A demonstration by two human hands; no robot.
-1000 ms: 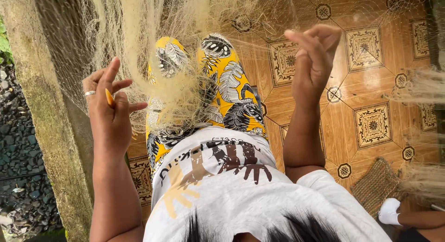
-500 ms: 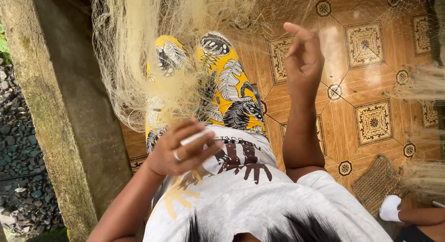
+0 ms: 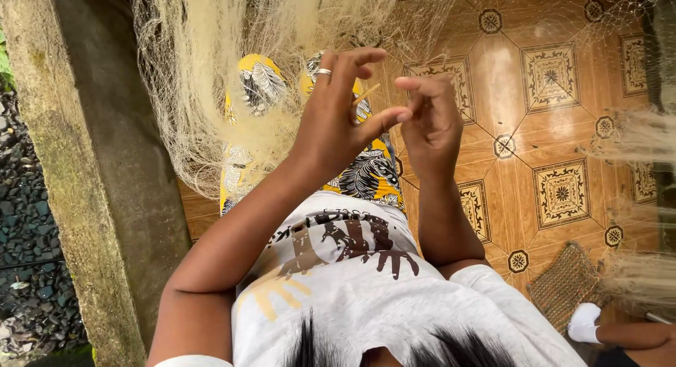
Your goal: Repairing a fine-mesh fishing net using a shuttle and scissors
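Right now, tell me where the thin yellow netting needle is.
In the head view, the yellow needle sits top centre, pinched in the left hand, close beside the right hand, over the pale fishing net.

We wear a white short-sleeved shirt (image 3: 366, 296) printed with brown and pale-yellow handprints under dark lettering. Over our legs lie yellow trousers (image 3: 366, 173) patterned with black and white leaves. A silver ring (image 3: 322, 73) circles a finger of our left hand (image 3: 338, 121). Both forearms are bare.

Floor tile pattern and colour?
Glossy orange-brown floor tiles with dark ornate square and small octagonal medallions; head view.
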